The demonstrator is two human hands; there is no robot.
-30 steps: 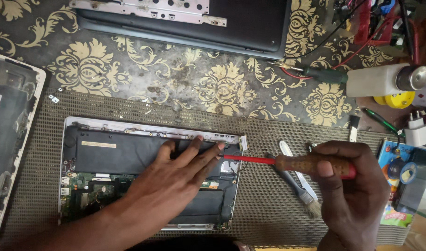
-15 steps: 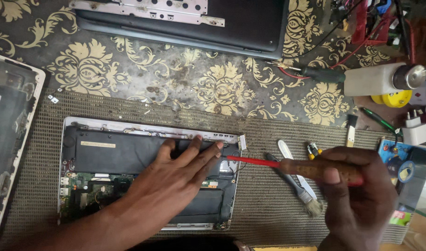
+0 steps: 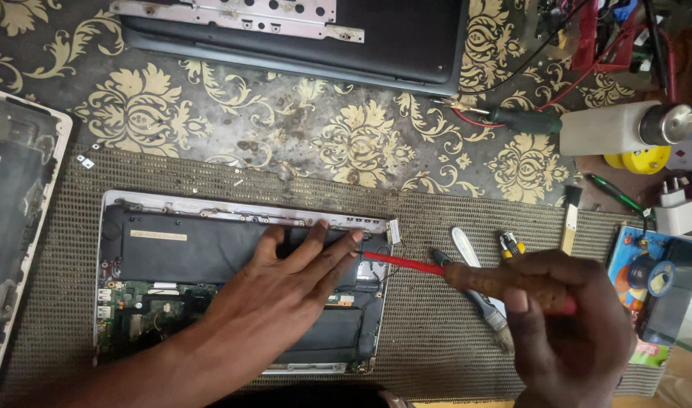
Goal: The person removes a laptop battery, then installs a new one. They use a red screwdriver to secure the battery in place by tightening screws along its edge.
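Note:
An opened laptop base (image 3: 126,204) lies on a mesh mat, its black battery and green circuit board exposed. My left hand (image 3: 285,287) rests flat on the battery, fingers spread toward the upper right corner. My right hand (image 3: 572,332) grips a screwdriver (image 3: 474,276) with a brown handle and red shaft. Its tip reaches the laptop's right side, just beside my left fingertips.
A brush (image 3: 478,306), a white pry tool (image 3: 465,245) and a small yellow-black tool (image 3: 510,243) lie right of the laptop. Another laptop (image 3: 13,227) sits at the left edge, a dark one (image 3: 323,45) at the top. A white bottle (image 3: 610,128), cables and a charger (image 3: 674,211) crowd the right.
My right hand has shifted slightly right and lower with the screwdriver, whose tip stays at the laptop's right side. My left hand stays flat on the battery.

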